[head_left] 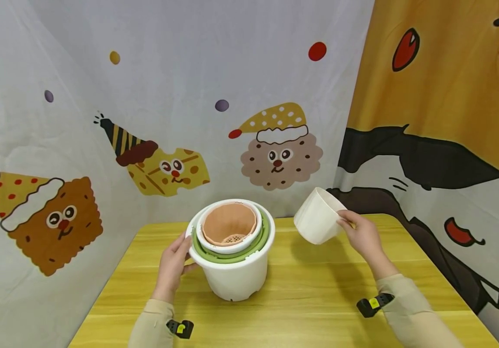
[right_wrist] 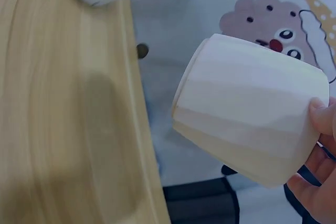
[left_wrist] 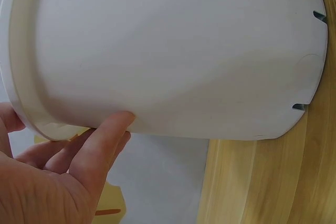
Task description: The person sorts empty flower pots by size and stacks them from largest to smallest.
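Note:
On the table stands a large white flowerpot with several smaller pots nested in it. Among them are a green pot, a white one inside that, and an orange pot with a perforated bottom innermost. My left hand holds the big pot by its rim, with fingertips against the outer wall in the left wrist view. A separate small white flowerpot hangs tilted above the table, its faceted side showing in the right wrist view. My right hand pinches it at the rim.
The wooden table runs back to a hanging white cloth printed with cartoon food faces. On the right hangs an orange, black and white printed cloth. Each wrist carries a strapped black camera.

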A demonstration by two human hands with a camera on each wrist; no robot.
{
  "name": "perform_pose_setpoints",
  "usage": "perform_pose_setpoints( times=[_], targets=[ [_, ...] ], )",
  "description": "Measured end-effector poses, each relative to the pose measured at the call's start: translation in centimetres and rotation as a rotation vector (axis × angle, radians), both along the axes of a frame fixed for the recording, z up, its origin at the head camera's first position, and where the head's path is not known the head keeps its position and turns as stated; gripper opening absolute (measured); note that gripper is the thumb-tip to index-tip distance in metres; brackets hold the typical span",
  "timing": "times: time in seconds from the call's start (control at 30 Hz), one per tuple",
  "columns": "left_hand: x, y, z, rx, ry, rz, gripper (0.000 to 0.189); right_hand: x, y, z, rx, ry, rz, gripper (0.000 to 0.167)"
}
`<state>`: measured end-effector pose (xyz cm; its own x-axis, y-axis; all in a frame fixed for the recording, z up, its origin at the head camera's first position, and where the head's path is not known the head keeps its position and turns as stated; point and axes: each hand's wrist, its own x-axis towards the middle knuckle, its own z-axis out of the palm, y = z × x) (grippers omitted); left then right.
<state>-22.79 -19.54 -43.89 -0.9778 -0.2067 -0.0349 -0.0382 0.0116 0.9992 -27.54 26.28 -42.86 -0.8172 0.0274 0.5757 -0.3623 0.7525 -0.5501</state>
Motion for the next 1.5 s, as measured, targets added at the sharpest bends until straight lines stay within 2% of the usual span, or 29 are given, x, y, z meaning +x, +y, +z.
perform_pose_setpoints(
  times=[0.27, 0.9, 1.17, 1.3, 1.5],
  targets=[
    [-0.2, -0.1, -0.1, 0.001, -0.007, 0.000, 0.053, 0.0, -1.4, 1.2, -0.102, -0.036, 0.013, 0.020],
    [-0.1, 0.0, 0.1, -0.005, 0.005, -0.006, 0.053, 0.2, -4.0, 4.0, -0.242, 0.018, 0.081, 0.021],
    [-0.1, -0.1, 0.0, 0.006, -0.004, -0.007, 0.053, 0.3, -5.8, 5.5, -0.316, 0.108, 0.158, 0.019],
    [-0.1, 0.0, 0.0, 0.008, -0.005, -0.006, 0.053, 0.2, -6.5, 5.9, -0.308, 0.170, 0.166, 0.018],
    [0.1, 0.0, 0.1, 0.005, -0.007, -0.005, 0.053, 0.4, -7.6, 6.7, -0.291, 0.209, 0.179, 0.019]
  ],
)
